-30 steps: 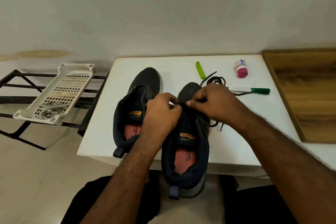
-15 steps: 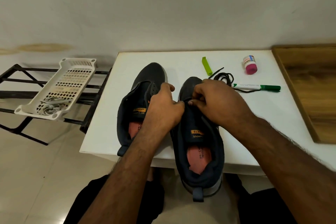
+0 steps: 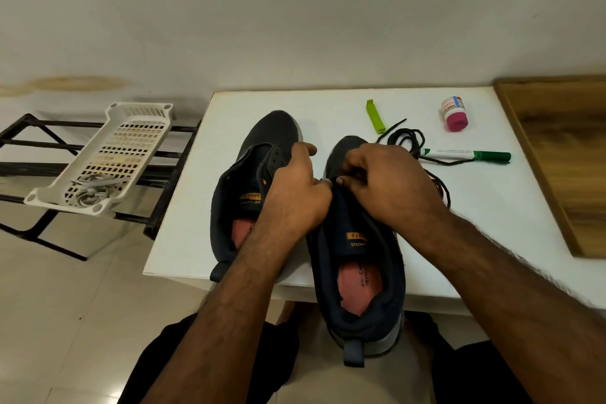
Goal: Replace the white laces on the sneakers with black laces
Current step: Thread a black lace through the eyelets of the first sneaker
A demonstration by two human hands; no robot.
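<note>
You are working on the right sneaker (image 3: 360,259), which is lying half over the near edge of the white table (image 3: 492,207). Your left hand (image 3: 295,197) and right hand (image 3: 390,187) are meeting at its eyelets, fingers curled and pinching the black lace (image 3: 406,141), which is trailing to a coil beside the green marker (image 3: 465,154). The left sneaker (image 3: 249,174) is sitting beside it, unlaced.
</note>
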